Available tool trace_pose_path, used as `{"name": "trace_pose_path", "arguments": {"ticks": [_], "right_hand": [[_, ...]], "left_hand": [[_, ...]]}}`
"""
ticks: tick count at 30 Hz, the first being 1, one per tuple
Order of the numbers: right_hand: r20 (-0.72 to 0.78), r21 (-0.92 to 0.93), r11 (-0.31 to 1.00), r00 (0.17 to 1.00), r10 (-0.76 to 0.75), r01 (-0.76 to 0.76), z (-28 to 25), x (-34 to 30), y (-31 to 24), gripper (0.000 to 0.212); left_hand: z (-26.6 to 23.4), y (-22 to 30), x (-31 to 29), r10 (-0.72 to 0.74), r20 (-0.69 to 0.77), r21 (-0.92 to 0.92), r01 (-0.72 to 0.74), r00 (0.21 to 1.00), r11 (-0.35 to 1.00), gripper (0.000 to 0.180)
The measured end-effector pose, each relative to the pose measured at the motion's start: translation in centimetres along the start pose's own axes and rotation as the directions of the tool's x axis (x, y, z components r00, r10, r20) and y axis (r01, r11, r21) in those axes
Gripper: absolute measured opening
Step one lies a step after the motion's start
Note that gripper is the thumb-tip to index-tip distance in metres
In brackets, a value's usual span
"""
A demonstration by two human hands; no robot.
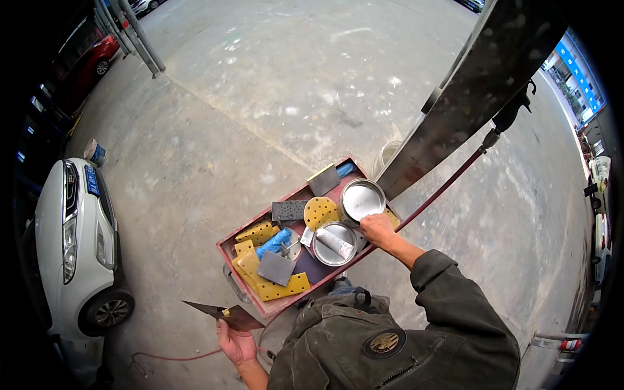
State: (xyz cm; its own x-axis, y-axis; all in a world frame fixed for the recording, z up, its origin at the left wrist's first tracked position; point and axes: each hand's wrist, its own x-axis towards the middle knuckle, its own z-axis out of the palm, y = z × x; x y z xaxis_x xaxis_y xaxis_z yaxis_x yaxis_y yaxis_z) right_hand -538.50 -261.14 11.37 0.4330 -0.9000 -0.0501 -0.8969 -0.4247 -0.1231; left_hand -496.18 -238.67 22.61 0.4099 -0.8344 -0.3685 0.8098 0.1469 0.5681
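Note:
My left hand (238, 344) grips a thin dark flat board (244, 320) by its edge, beside the cart's near left corner. A small yellow dab (226, 312) sits on the board. At the cart's right side, my right hand (379, 231) has its fingers curled at the near rim of a round metal tin (362, 199); the fingertips are partly hidden. Just in front stands a second round tin (333, 250) with a white tube (334, 242) lying across its top. A yellow perforated sanding disc (320, 213) lies left of the tins.
The red tray cart (224, 250) also holds yellow perforated sanding sheets (284, 286), a grey sanding block (289, 210), grey pads (276, 268) and a blue-wrapped item (273, 242). A steel post (455, 104) and red air hose (442, 188) flank its right. A white car (71, 247) is parked left.

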Motion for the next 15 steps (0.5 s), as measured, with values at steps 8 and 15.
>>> {"name": "trace_pose_path", "arguments": {"ticks": [8, 15], "right_hand": [[0.064, -0.069, 0.991, 0.992, -0.110, 0.115, 0.7, 0.9, 0.0, 0.013], [0.096, -0.075, 0.997, 0.995, 0.017, -0.010, -1.5, 2.6, 0.9, 0.016]], "left_hand": [[1.1, -1.0, 1.0, -0.112, 0.164, -0.094, 0.128, 0.980, 0.987, 0.027], [2.1, -2.0, 1.0, -0.097, 0.139, -0.037, 0.103, 0.985, 0.994, 0.027]]}}
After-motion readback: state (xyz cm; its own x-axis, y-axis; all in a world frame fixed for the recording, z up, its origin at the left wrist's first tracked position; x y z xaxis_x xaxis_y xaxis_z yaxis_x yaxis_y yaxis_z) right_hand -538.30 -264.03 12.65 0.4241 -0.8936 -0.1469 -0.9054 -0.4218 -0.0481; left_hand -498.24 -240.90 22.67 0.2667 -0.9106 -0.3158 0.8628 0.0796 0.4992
